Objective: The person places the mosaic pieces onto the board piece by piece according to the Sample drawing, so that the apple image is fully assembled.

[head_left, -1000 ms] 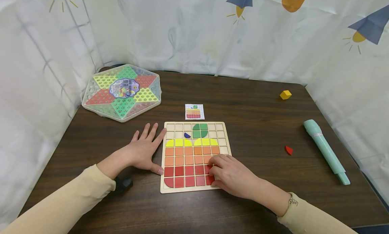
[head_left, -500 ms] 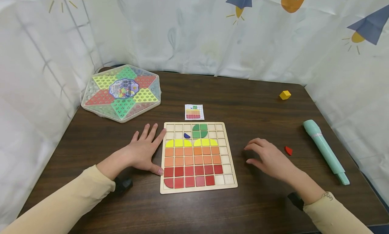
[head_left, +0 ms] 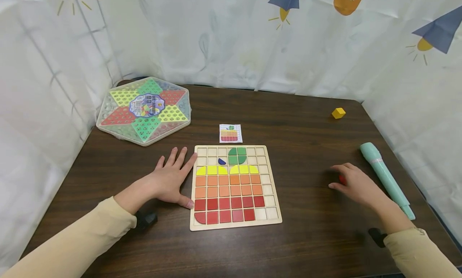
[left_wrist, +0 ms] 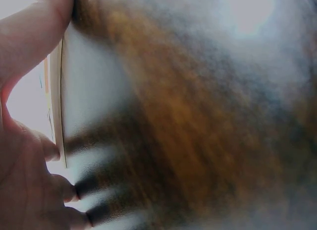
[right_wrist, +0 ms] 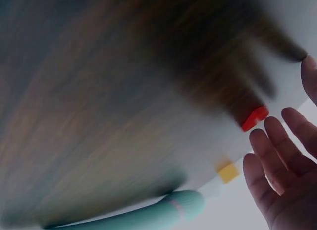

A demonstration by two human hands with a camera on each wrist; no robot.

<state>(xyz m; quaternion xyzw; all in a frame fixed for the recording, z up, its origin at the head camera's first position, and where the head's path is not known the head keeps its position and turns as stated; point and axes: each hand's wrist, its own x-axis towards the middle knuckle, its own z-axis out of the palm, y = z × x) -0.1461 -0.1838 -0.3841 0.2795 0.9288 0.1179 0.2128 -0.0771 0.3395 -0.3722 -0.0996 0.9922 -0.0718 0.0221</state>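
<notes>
A wooden grid board [head_left: 270, 212] lies mid-table, carrying red, orange, yellow and green tiles plus a small blue piece [head_left: 221, 161]. Its lower-right cells show bare wood. My left hand [head_left: 171, 181] lies with fingers spread on the table, its thumb and index fingertips touching the board's left edge. To the right, my right hand [head_left: 357, 185] hovers over a red quarter-round tile [right_wrist: 255, 118], which the head view shows only partly. In the right wrist view the tile rests on the table near the fingertips, with the thumb apart from them.
Behind the board lies a small pattern card [head_left: 230, 133]. A hexagonal Chinese checkers box [head_left: 144, 109] is at the back left. A yellow block [head_left: 338, 113] sits at the back right, and a teal tube-shaped object [head_left: 386, 177] lies beyond my right hand.
My right hand has left the board's lower right and moved right across the table to the red tile. My left hand stays in place.
</notes>
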